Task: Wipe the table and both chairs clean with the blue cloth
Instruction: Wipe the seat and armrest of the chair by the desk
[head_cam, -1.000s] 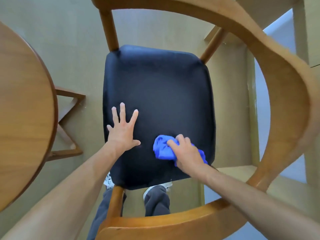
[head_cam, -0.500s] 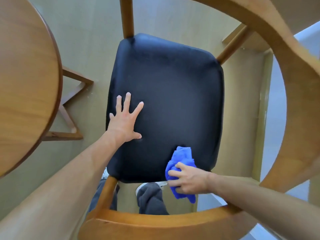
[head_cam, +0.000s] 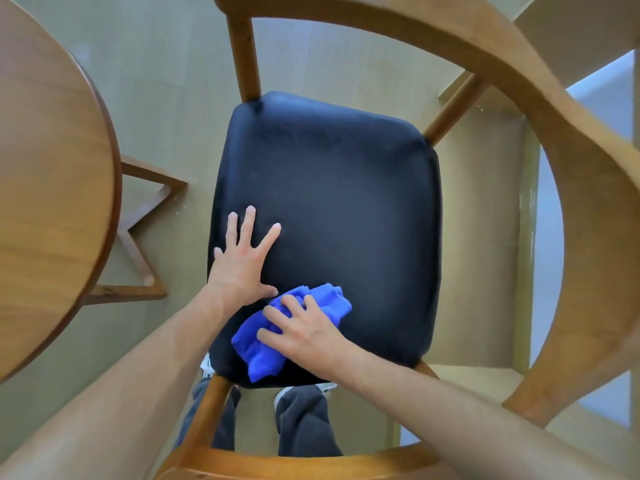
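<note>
I look straight down on a wooden chair with a black padded seat [head_cam: 339,202] and a curved wooden back rail [head_cam: 571,168]. The blue cloth [head_cam: 263,341] lies bunched on the seat's near left part. My right hand [head_cam: 304,330] lies on top of the cloth, fingers spread and slightly curled, pressing it to the seat. My left hand [head_cam: 242,261] rests flat on the seat's left edge with its fingers spread, just beside the cloth. The round wooden table [head_cam: 52,188] fills the left side.
The table's wooden base [head_cam: 145,237] stands on the floor between table and chair. My legs in dark trousers [head_cam: 301,420] show under the seat's near edge. A pale wall and ledge [head_cam: 485,237] run along the right, behind the chair.
My right hand has swept the cloth from the seat's near right edge to its near left part, close to the left thumb. The left hand has stayed in place on the seat.
</note>
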### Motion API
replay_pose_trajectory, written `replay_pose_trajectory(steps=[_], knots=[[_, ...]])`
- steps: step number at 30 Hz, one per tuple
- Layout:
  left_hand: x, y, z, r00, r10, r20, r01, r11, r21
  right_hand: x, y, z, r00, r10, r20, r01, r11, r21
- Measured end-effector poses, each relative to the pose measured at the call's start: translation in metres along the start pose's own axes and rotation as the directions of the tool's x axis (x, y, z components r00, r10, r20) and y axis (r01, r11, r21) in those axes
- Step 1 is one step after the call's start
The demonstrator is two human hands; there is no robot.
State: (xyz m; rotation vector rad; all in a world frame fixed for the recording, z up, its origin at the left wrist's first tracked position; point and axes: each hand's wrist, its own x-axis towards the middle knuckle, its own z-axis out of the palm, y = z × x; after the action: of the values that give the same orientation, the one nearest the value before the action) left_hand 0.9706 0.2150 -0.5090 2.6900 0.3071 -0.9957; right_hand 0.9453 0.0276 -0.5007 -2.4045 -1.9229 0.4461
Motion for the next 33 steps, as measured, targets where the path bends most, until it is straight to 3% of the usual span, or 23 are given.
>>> replay_pose_trajectory(steps=[4, 6, 7, 9, 11, 13, 14, 16, 17, 18, 19, 22, 26, 28, 30, 33], knots=[[0.0, 0.0, -0.002, 1.0, -0.005, 0.012, 0.005, 1.0, 0.013, -0.056, 0.048, 0.004, 0.985, -0.172, 0.026, 0.173, 0.984, -0.047], [0.0, 0.0, -0.001, 1.0, -0.007, 0.006, 0.007, 1.0, 0.015, -0.095, 0.089, -0.007, 0.972, -0.19, 0.135, 0.198, 0.979, -0.045], [-0.001, 0.001, -0.002, 1.0, -0.012, 0.004, 0.012, 1.0, 0.028, -0.108, 0.107, -0.013, 0.973, -0.128, 0.194, 0.14, 0.989, -0.048], [-0.001, 0.004, -0.002, 1.0, -0.02, 0.011, 0.02, 0.998, 0.053, -0.121, 0.14, -0.024, 0.963, 0.128, 0.236, -0.123, 0.992, -0.036], [-0.001, 0.005, -0.002, 1.0, -0.025, 0.017, 0.024, 0.999, 0.047, -0.116, 0.168, -0.033, 0.897, 0.424, 0.129, -0.434, 0.899, 0.062], [0.001, 0.006, -0.001, 1.0, -0.022, 0.021, 0.022, 0.999, 0.029, -0.081, 0.189, -0.039, 0.754, 0.657, 0.001, -0.646, 0.741, 0.182], [0.001, 0.005, -0.001, 1.0, -0.022, 0.019, 0.021, 0.999, 0.025, -0.054, 0.197, -0.043, 0.63, 0.773, -0.073, -0.743, 0.627, 0.234], [0.001, 0.004, 0.0, 1.0, -0.021, 0.02, 0.021, 1.0, 0.023, 0.004, 0.207, -0.044, 0.358, 0.931, -0.072, -0.873, 0.361, 0.328], [0.001, 0.004, 0.001, 1.0, -0.021, 0.02, 0.02, 1.0, 0.019, 0.03, 0.203, -0.044, 0.275, 0.96, -0.056, -0.91, 0.278, 0.309], [0.002, 0.004, 0.001, 1.0, -0.017, 0.02, 0.017, 1.0, 0.016, 0.048, 0.196, -0.042, 0.248, 0.966, -0.072, -0.93, 0.259, 0.262], [0.002, 0.004, 0.001, 1.0, -0.013, 0.023, 0.013, 1.0, 0.014, 0.056, 0.184, -0.038, 0.283, 0.95, -0.133, -0.929, 0.306, 0.209], [0.001, 0.002, 0.001, 1.0, -0.007, 0.021, 0.006, 0.999, 0.032, 0.028, 0.122, -0.017, 0.593, 0.775, -0.218, -0.782, 0.619, 0.072], [-0.002, 0.003, -0.004, 1.0, 0.015, 0.001, -0.015, 0.993, 0.116, -0.052, 0.048, 0.009, 0.889, 0.453, -0.061, -0.448, 0.89, 0.079], [-0.003, -0.001, -0.003, 0.997, 0.061, -0.055, -0.052, 0.988, 0.144, -0.08, 0.048, 0.012, 0.949, 0.312, 0.039, -0.313, 0.949, 0.033], [0.0, -0.004, -0.004, 0.973, 0.104, -0.207, -0.083, 0.991, 0.109, -0.09, 0.065, 0.005, 0.959, 0.276, 0.056, -0.278, 0.96, 0.029], [0.015, -0.003, -0.008, 0.961, 0.149, -0.235, -0.129, 0.987, 0.098, -0.077, 0.109, -0.01, 0.881, 0.473, -0.004, -0.469, 0.875, 0.124]])
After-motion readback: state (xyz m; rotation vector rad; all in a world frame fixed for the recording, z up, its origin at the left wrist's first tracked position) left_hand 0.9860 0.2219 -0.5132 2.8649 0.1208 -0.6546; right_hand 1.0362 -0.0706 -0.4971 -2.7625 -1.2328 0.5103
